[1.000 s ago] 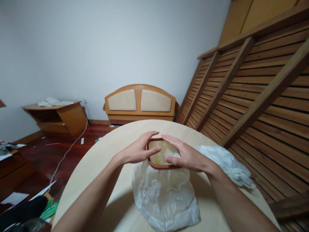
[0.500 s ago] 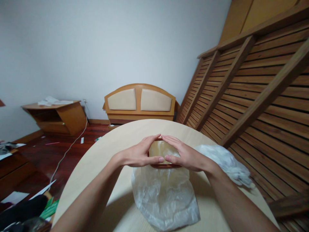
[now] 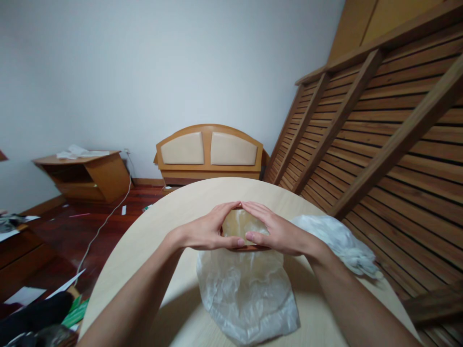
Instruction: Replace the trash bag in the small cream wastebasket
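In the head view, a small object with a reddish-brown rim [image 3: 249,248] stands on the round table, its middle pale yellow and shiny like film. I cannot make out its exact kind. My left hand [image 3: 213,226] curves around its left side, thumb along the near edge. On the opposite side, my right hand [image 3: 277,229] does the same, and the fingertips of both hands meet at the far edge. A translucent white plastic bag [image 3: 249,294] spreads over the table from beneath the near rim toward me. Whether the bag is joined to the object is hidden.
The pale round table [image 3: 155,231] carries a crumpled white plastic bag [image 3: 336,241] at its right. A slatted wooden panel [image 3: 361,144] leans close on that side. Beyond stand a headboard [image 3: 209,149] and a low cabinet [image 3: 104,178]; a cable [image 3: 104,224] crosses the floor.
My hands have barely moved around the brown-rimmed object; the left thumb lies slightly further left, and the near rim shows a little less. The bags lie as before.
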Demonstrator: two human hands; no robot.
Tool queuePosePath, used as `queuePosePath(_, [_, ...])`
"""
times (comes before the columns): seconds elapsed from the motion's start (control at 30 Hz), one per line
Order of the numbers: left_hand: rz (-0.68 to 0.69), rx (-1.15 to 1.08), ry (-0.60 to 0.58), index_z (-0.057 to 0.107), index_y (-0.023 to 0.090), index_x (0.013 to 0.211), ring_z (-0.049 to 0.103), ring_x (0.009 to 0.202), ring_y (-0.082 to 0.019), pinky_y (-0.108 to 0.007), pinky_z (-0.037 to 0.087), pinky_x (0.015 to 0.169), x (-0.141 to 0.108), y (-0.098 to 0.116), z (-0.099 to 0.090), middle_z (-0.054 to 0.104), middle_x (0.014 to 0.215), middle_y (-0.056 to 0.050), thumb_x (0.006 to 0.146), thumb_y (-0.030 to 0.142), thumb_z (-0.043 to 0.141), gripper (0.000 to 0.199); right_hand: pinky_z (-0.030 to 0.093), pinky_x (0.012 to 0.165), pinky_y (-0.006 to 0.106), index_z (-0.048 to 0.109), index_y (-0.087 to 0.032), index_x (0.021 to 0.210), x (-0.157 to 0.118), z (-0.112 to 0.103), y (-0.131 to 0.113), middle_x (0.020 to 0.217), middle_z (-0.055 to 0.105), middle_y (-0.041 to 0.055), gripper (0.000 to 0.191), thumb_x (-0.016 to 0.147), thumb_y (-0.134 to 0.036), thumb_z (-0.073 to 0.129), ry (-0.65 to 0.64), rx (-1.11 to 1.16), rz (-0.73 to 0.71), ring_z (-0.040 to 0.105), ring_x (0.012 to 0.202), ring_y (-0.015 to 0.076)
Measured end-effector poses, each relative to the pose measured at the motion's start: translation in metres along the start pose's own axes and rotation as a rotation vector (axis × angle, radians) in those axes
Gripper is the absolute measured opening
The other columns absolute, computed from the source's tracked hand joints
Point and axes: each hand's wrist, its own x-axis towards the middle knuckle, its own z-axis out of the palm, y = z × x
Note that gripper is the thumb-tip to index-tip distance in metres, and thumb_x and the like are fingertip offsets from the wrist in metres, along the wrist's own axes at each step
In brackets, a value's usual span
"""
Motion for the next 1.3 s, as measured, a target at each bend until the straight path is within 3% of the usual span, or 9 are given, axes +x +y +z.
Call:
queuePosePath(0.23, [0.01, -0.022, -0.001, 0.029, 0.02, 0.156, 0.036, 0.147, -0.035, -0.052, 0.028, 0.124, 0.0016, -0.0024, 0.0006, 0.036, 0.16, -0.017, 0.077, 0.061, 0.076, 0.1, 0.025, 0.123, 0.059, 0.036, -0.019, 0.157, -0.0009, 0.0021, 0.0077, 0.164, 0.032, 0.0175, 0.091, 0.086, -0.069, 0.062, 0.003, -0.025, -0.051, 0.029, 0.151, 0.0354])
queuePosePath(0.63, [0.002, -0.041, 0.001, 0.03, 0.02, 0.155, 0.035, 0.148, -0.035, -0.054, 0.026, 0.124, 0.0015, -0.0016, 0.0013, 0.036, 0.16, -0.017, 0.075, 0.059, 0.079, 0.102, 0.022, 0.124, 0.058, 0.038, -0.011, 0.155, 0.0001, 0.0012, 0.0016, 0.163, 0.031, 0.0215, 0.096, 0.084, -0.073, 0.06, -0.014, -0.028, -0.005, 0.027, 0.152, 0.0361])
queuePosePath(1.3, [-0.011, -0.035, -0.022, 0.025, 0.021, 0.157, 0.028, 0.151, -0.036, -0.054, 0.021, 0.126, 0.0002, -0.0063, 0.003, 0.028, 0.163, -0.018, 0.068, 0.061, 0.083, 0.115, 0.025, 0.123, 0.06, 0.037, -0.017, 0.156, 0.0017, 0.0046, 0.0065, 0.162, 0.034, 0.0196, 0.099, 0.078, -0.069, 0.07, 0.006, -0.023, -0.067, 0.028, 0.151, 0.0377])
